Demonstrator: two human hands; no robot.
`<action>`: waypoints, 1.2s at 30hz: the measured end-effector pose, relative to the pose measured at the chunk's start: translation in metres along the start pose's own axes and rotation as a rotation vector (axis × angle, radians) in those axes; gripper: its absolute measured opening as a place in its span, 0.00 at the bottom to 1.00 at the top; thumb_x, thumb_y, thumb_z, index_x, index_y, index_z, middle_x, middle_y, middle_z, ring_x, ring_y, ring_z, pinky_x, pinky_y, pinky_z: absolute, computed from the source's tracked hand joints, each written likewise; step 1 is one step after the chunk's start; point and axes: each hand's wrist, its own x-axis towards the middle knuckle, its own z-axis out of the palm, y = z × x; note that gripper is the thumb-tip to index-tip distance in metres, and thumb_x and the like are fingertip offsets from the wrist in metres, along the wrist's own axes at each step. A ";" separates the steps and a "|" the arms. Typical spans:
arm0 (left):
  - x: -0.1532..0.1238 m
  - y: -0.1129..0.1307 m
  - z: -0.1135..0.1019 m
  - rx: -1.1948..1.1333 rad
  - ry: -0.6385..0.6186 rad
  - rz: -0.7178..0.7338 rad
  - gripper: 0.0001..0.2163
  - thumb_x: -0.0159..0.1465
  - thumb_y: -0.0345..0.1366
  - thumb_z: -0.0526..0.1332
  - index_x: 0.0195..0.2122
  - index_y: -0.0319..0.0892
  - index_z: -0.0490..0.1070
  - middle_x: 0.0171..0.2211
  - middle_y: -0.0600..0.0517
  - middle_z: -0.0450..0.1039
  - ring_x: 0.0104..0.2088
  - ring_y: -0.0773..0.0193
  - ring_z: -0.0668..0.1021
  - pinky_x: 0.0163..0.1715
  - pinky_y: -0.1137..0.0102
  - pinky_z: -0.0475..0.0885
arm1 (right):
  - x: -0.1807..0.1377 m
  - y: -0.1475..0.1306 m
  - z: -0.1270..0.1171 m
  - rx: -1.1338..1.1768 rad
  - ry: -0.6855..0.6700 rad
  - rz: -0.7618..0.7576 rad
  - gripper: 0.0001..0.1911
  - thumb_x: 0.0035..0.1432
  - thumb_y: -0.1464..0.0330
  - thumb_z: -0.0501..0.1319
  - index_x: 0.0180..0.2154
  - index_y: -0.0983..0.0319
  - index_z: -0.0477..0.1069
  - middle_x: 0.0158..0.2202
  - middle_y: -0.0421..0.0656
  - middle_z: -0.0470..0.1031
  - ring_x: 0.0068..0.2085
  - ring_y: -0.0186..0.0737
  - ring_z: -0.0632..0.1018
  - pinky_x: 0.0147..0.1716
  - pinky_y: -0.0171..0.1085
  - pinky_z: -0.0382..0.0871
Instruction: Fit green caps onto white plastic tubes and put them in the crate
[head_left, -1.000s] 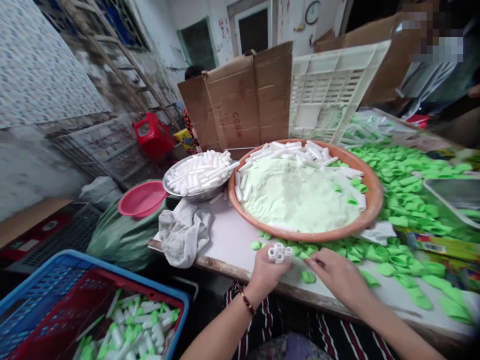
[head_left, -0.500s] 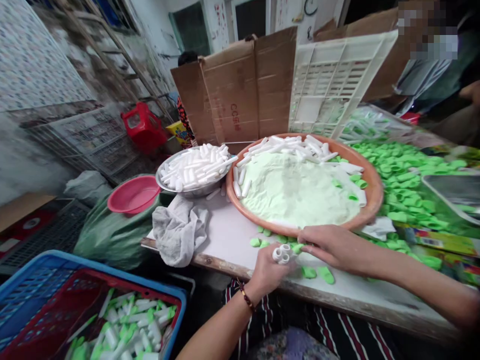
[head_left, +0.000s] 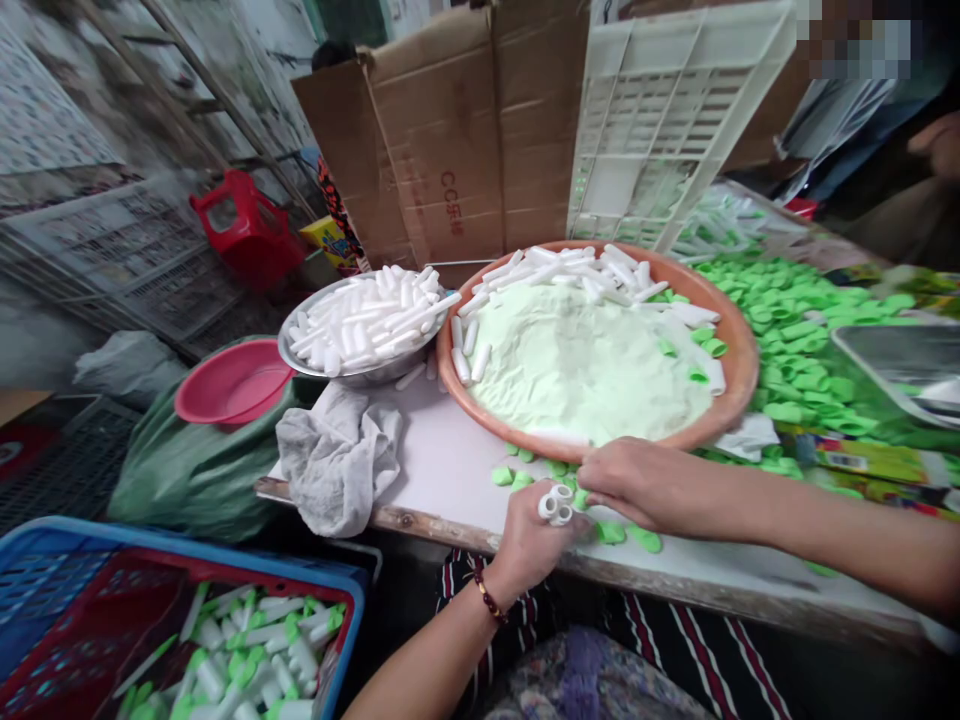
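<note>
My left hand [head_left: 529, 540] is closed around several white plastic tubes [head_left: 556, 504], their open ends pointing up. Close beside it, at the table's front edge, my right hand [head_left: 626, 483] is pinched on a small green cap [head_left: 580, 499] near the tube mouths; the fingers partly cover it. Loose green caps [head_left: 609, 532] lie on the table around both hands. Just beyond them stands a wide orange-brown basin [head_left: 750, 385] with pale green powder [head_left: 570, 370], white tubes [head_left: 555, 268] along its back and a few green caps.
A metal bowl [head_left: 375, 375] heaped with white tubes and a grey cloth [head_left: 337, 460] are on the left. Below sits a blue basket [head_left: 352, 600] of green-capped tubes. A green cap pile [head_left: 806, 370] and a metal tray [head_left: 892, 370] lie right. Cardboard [head_left: 465, 150] stands behind.
The camera view has tilted down and shifted slightly, so the scene sits higher and further left. Both hands stay together, still holding the tubes and the green cap.
</note>
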 end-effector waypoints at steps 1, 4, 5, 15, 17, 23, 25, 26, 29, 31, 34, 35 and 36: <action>-0.001 0.001 0.000 0.022 -0.003 0.006 0.11 0.53 0.31 0.68 0.22 0.39 0.65 0.22 0.59 0.62 0.24 0.70 0.63 0.25 0.74 0.56 | -0.004 -0.001 0.003 -0.001 0.019 0.006 0.13 0.61 0.73 0.52 0.27 0.64 0.71 0.27 0.45 0.73 0.29 0.40 0.73 0.29 0.35 0.58; -0.002 0.003 0.002 0.113 -0.005 0.037 0.11 0.52 0.31 0.68 0.22 0.39 0.64 0.22 0.59 0.62 0.24 0.70 0.63 0.26 0.74 0.56 | -0.015 -0.001 0.015 0.016 0.074 0.003 0.14 0.61 0.75 0.51 0.27 0.64 0.70 0.27 0.44 0.73 0.29 0.38 0.73 0.29 0.35 0.59; -0.002 0.004 0.003 0.131 -0.006 0.044 0.11 0.52 0.30 0.68 0.21 0.39 0.64 0.22 0.59 0.61 0.24 0.70 0.63 0.26 0.74 0.56 | -0.018 -0.002 0.019 0.011 0.088 0.002 0.13 0.61 0.75 0.51 0.27 0.64 0.70 0.28 0.45 0.73 0.29 0.38 0.73 0.29 0.35 0.59; 0.000 0.002 0.005 0.103 0.007 0.082 0.12 0.50 0.29 0.68 0.21 0.40 0.62 0.21 0.59 0.60 0.24 0.71 0.62 0.25 0.74 0.55 | -0.032 0.004 0.038 -0.041 0.293 0.086 0.13 0.63 0.69 0.53 0.31 0.64 0.73 0.30 0.46 0.76 0.32 0.42 0.76 0.32 0.37 0.65; -0.001 0.003 0.003 0.059 0.047 0.064 0.14 0.50 0.30 0.68 0.21 0.40 0.61 0.21 0.59 0.60 0.24 0.71 0.62 0.24 0.75 0.55 | -0.047 0.012 0.054 0.042 0.429 0.226 0.15 0.65 0.62 0.53 0.36 0.62 0.74 0.34 0.45 0.77 0.35 0.42 0.77 0.34 0.37 0.67; -0.003 0.006 0.001 -0.001 0.064 0.025 0.13 0.51 0.30 0.68 0.22 0.40 0.61 0.21 0.59 0.59 0.24 0.71 0.62 0.24 0.75 0.57 | -0.067 0.009 0.150 -0.020 0.658 0.580 0.20 0.65 0.56 0.49 0.33 0.61 0.73 0.32 0.48 0.75 0.35 0.47 0.76 0.36 0.42 0.68; -0.003 0.006 0.000 0.040 0.045 0.031 0.12 0.52 0.30 0.67 0.22 0.40 0.62 0.21 0.59 0.60 0.24 0.70 0.62 0.25 0.75 0.58 | -0.065 0.003 0.163 0.077 0.714 0.561 0.19 0.65 0.56 0.50 0.36 0.61 0.73 0.35 0.48 0.76 0.37 0.46 0.77 0.38 0.42 0.69; -0.003 0.006 0.000 0.061 0.031 0.030 0.11 0.52 0.30 0.67 0.22 0.40 0.63 0.22 0.58 0.61 0.25 0.70 0.63 0.25 0.75 0.58 | -0.065 0.001 0.162 0.151 0.722 0.559 0.19 0.65 0.56 0.50 0.38 0.61 0.72 0.35 0.46 0.77 0.36 0.44 0.77 0.38 0.41 0.70; -0.004 0.006 -0.001 0.131 -0.018 0.048 0.08 0.52 0.29 0.67 0.23 0.39 0.66 0.22 0.57 0.64 0.25 0.69 0.65 0.26 0.74 0.59 | -0.065 0.002 0.132 0.294 0.700 0.542 0.17 0.64 0.54 0.53 0.43 0.59 0.73 0.35 0.43 0.78 0.34 0.41 0.78 0.34 0.37 0.71; -0.004 0.007 -0.002 0.164 -0.038 0.071 0.07 0.52 0.28 0.67 0.24 0.39 0.68 0.23 0.57 0.66 0.25 0.69 0.66 0.27 0.74 0.60 | -0.064 0.006 0.101 0.280 0.654 0.437 0.17 0.64 0.55 0.54 0.44 0.58 0.74 0.37 0.44 0.79 0.37 0.42 0.78 0.36 0.37 0.71; -0.004 0.007 -0.001 0.193 -0.030 0.092 0.07 0.52 0.28 0.67 0.23 0.39 0.68 0.22 0.57 0.67 0.25 0.69 0.66 0.26 0.74 0.59 | -0.057 0.009 0.064 0.194 0.516 0.222 0.16 0.66 0.60 0.52 0.43 0.58 0.75 0.38 0.45 0.78 0.39 0.42 0.78 0.38 0.38 0.70; -0.003 0.007 -0.001 0.204 -0.031 0.100 0.07 0.52 0.29 0.67 0.23 0.39 0.68 0.22 0.57 0.67 0.24 0.69 0.66 0.26 0.74 0.59 | -0.053 0.009 0.058 0.166 0.449 0.171 0.15 0.66 0.62 0.52 0.42 0.58 0.76 0.37 0.45 0.78 0.38 0.42 0.78 0.37 0.38 0.70; -0.003 0.007 0.000 0.221 -0.039 0.116 0.07 0.53 0.29 0.67 0.22 0.40 0.68 0.22 0.56 0.67 0.24 0.68 0.67 0.26 0.74 0.59 | -0.049 0.009 0.054 0.133 0.392 0.134 0.16 0.66 0.63 0.51 0.41 0.58 0.76 0.35 0.45 0.78 0.36 0.42 0.78 0.36 0.38 0.70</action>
